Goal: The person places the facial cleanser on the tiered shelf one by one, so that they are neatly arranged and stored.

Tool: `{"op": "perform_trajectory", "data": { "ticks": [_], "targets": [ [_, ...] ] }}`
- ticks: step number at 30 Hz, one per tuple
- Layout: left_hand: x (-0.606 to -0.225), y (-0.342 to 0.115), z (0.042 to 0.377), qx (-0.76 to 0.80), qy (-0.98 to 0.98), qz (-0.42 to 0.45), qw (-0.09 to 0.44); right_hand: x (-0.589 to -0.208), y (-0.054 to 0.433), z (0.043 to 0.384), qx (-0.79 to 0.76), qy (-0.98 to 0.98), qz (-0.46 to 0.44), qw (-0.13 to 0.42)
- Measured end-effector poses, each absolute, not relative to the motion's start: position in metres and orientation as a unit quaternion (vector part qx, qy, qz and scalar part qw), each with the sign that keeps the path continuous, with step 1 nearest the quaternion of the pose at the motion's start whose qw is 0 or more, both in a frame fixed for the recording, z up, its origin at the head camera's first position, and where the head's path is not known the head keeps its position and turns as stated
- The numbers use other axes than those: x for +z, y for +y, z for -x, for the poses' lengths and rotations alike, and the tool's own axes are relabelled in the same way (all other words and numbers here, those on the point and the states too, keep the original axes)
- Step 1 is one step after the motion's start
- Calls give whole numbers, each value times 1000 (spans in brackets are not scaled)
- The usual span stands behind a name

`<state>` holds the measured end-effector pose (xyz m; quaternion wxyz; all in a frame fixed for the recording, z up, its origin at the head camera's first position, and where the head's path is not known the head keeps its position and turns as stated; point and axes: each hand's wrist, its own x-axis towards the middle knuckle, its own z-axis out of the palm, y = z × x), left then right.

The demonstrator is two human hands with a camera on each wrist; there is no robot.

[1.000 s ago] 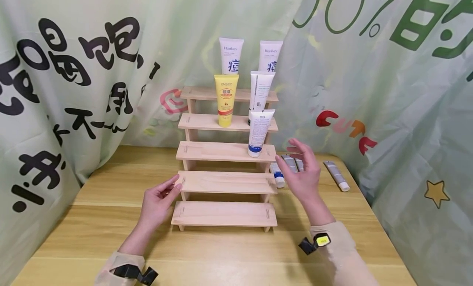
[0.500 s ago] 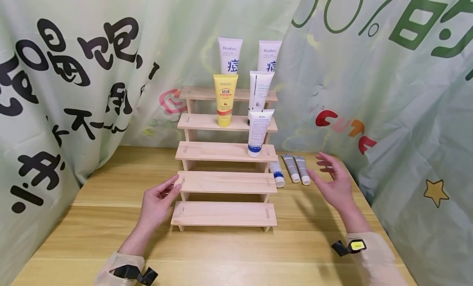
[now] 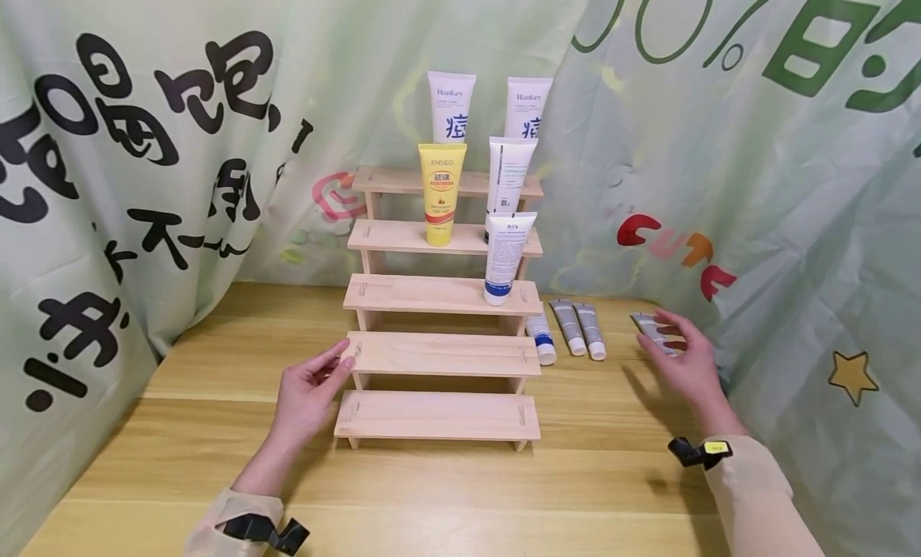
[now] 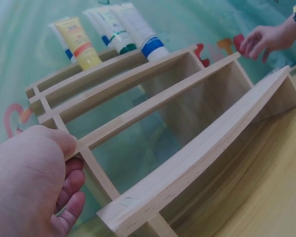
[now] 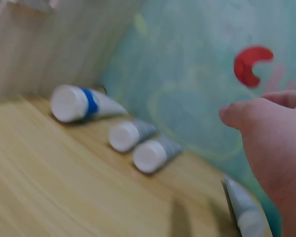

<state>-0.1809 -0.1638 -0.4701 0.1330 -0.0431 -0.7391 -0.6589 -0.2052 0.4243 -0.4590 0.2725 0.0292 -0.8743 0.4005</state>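
Note:
My left hand (image 3: 305,399) pinches the left end of the second step of a stepped wooden display rack (image 3: 442,355); in the left wrist view its thumb and fingers (image 4: 71,190) meet that corner. On the right, my right hand (image 3: 687,367) hovers with spread fingers over a grey tube (image 3: 643,325) lying on the table, partly hidden behind it. In the right wrist view this tube (image 5: 244,207) lies below the hand, apart from it. A white tube with a blue band (image 3: 507,257) stands on the middle step.
Higher steps hold a yellow tube (image 3: 441,193), a white tube (image 3: 511,173) and two lilac tubes (image 3: 451,105). Beside the rack lie two grey tubes (image 3: 590,329) and a blue-banded white tube (image 3: 540,337). A printed curtain (image 3: 791,221) borders the wooden table (image 3: 446,501).
My right hand has moved rightward, away from the rack and past the two grey tubes, to the lone grey tube. The left hand keeps its place on the rack.

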Motion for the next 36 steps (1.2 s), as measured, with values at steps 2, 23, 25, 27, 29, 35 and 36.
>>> {"op": "perform_trajectory", "data": {
  "ticks": [2, 23, 25, 27, 29, 35, 36],
  "targets": [
    [-471, -164, 181, -656, -742, 43, 132, -464, 434, 208, 394, -881, -19, 261],
    [-472, -165, 182, -658, -740, 39, 131, -508, 476, 229, 326, -918, 69, 215],
    [-472, -164, 182, -658, -740, 38, 133, -510, 475, 231, 316, -920, 72, 219],
    [-471, -164, 182, -658, -740, 40, 133, -510, 474, 232, 305, -924, 70, 221],
    [-471, -164, 181, -658, -740, 41, 134, -509, 473, 233, 300, -925, 69, 221],
    [-471, -164, 181, -658, -739, 45, 137, -508, 470, 233, 302, -925, 77, 219],
    [-471, -164, 181, -659, -738, 45, 137, -507, 470, 233, 302, -925, 79, 217]
  ]
}}
